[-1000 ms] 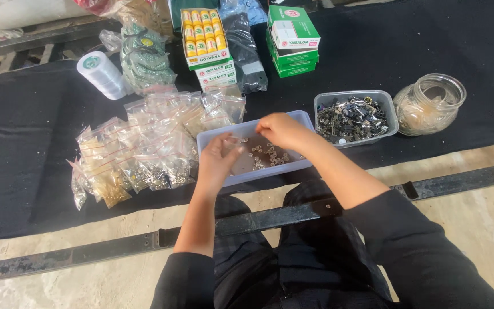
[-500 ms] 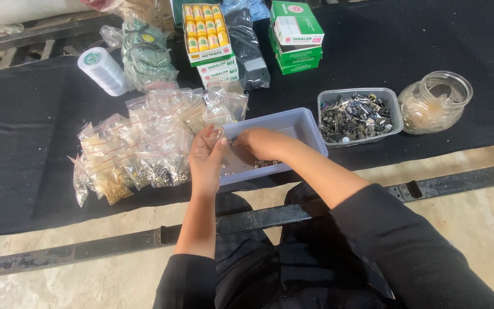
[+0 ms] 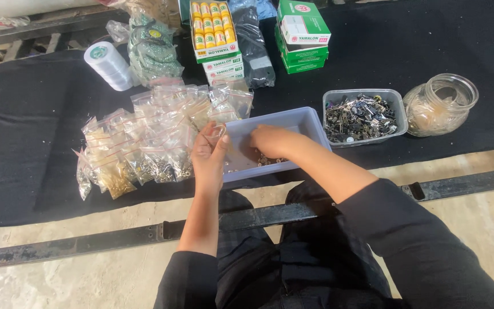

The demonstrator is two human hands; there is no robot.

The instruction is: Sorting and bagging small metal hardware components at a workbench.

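1. since half a second ago, both hands have stayed at the pale blue tray (image 3: 304, 121); the right hand (image 3: 273, 140) has slid slightly further over its inside, and the left hand (image 3: 210, 154) has kept its place at the tray's left rim.
2. the left hand pinches a small clear plastic bag (image 3: 215, 133) between thumb and fingers, held up just above the rim.
3. the right hand is curled palm down over small metal parts (image 3: 270, 160) on the tray floor; i cannot tell whether it grips any.
4. the tray sits on a black cloth (image 3: 24, 131), right in front of the person.
5. just left of it lies a heap of filled clear bags (image 3: 144, 143).
6. to the right stand a clear tub of metal pieces (image 3: 361, 114) and a glass jar (image 3: 438, 106) on its side.
7. further back are a white spool (image 3: 108, 66) and green boxes (image 3: 301, 34).
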